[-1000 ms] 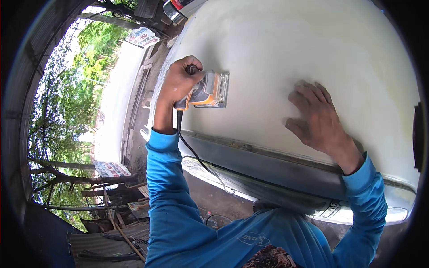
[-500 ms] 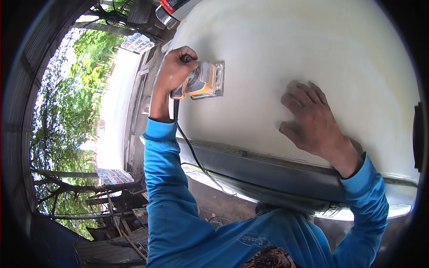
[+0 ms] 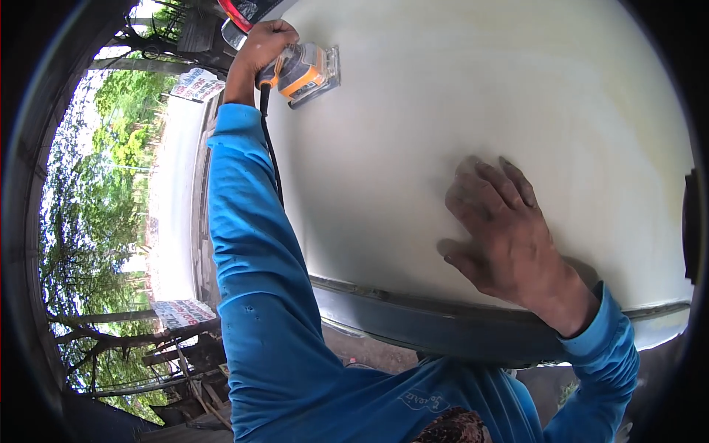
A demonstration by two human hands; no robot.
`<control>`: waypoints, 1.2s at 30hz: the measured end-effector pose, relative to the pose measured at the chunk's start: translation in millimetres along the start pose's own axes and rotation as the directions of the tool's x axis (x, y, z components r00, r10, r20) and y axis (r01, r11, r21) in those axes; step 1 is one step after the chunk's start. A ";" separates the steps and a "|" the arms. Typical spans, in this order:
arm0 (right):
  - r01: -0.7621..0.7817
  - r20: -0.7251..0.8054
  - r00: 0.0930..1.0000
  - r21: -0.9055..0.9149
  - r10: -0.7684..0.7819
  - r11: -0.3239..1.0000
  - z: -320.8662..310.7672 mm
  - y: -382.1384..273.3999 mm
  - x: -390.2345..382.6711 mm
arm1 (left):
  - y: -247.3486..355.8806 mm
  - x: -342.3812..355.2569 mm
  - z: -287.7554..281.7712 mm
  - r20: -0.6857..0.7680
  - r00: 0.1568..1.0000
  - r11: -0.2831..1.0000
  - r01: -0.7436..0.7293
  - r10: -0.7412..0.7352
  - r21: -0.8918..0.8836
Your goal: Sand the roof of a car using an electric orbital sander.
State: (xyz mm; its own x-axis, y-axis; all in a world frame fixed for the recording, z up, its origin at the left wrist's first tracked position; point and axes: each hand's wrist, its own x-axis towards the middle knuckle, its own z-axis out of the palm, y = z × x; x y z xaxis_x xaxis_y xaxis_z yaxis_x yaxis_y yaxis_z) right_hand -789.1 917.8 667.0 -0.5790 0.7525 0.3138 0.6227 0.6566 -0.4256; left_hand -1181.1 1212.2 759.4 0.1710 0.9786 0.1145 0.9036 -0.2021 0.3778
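Note:
My left hand [image 3: 262,50] grips an orange and grey electric sander [image 3: 306,72] at the top of the view, its flat pad pressed against a large pale cream car body panel [image 3: 473,96]. A black power cord [image 3: 270,155] hangs from the sander along my blue sleeve. My right hand [image 3: 496,225] lies flat on the panel lower down, fingers spread, holding nothing. Both forearms wear bright blue long sleeves.
A dark grey trim edge [image 3: 413,325] runs under the panel. A red tail light [image 3: 240,11] shows at the top beside the sander. To the left lie a pale road [image 3: 173,199], green trees [image 3: 96,214], signboards [image 3: 183,311] and stacked timber [image 3: 177,365].
My left hand has carried the sander upward and outward across the panel, arm stretching further. My right hand stays flat on the panel in about the same spot.

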 end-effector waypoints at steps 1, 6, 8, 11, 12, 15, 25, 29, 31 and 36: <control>-0.009 -0.001 1.000 0.008 0.009 1.000 1.0 0.3 0.1 | -3.3 8.9 1.9 0.005 1.000 0.999 0.022 -0.022 0.034; 0.002 -0.022 1.000 0.015 -0.002 1.000 3.1 2.4 0.8 | -9.2 33.9 7.5 0.000 1.000 0.998 -0.011 0.011 0.058; 0.007 -0.033 0.999 0.026 -0.006 1.000 1.2 3.5 1.9 | -4.0 36.3 9.0 -0.021 1.000 0.999 -0.020 0.020 0.035; 0.022 -0.050 0.999 0.009 -0.021 1.000 -2.9 5.2 3.6 | 9.0 29.7 7.5 -0.006 0.999 0.999 -0.050 0.050 -0.001; 0.031 -0.053 0.998 -0.008 -0.032 0.999 -4.5 6.0 3.9 | 13.8 24.9 7.0 -0.003 0.998 0.998 -0.057 0.057 0.003; 0.033 -0.050 0.998 -0.028 -0.035 0.999 -12.1 8.3 5.1 | 29.4 6.6 3.3 -0.013 0.999 0.999 -0.049 0.049 0.000; 0.099 -0.124 0.987 -0.052 -0.105 0.994 -44.3 48.6 14.6 | 63.5 -21.5 -12.7 -0.033 0.999 0.999 0.039 -0.040 -0.027; 0.081 -0.077 0.993 -0.041 -0.084 0.996 -47.6 50.6 12.5 | 67.7 -24.1 -13.3 -0.032 0.997 0.997 0.071 -0.072 -0.019; 0.079 -0.044 0.996 -0.045 -0.081 0.996 -47.2 43.2 13.8 | 73.5 -27.6 -13.8 -0.043 0.997 0.998 0.064 -0.064 0.000; 0.090 -0.100 0.990 -0.060 -0.096 0.994 -44.8 19.1 14.6 | 104.6 -30.7 -8.2 -0.010 0.999 0.999 -0.050 0.050 -0.006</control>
State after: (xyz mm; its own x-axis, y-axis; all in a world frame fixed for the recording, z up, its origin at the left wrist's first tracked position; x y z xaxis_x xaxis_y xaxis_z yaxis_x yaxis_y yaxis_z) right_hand -762.0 943.6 701.4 -0.5802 0.6875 0.4367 0.5984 0.7236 -0.3440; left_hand -1095.0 1160.6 803.0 0.2119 0.9669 0.1419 0.8915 -0.2507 0.3773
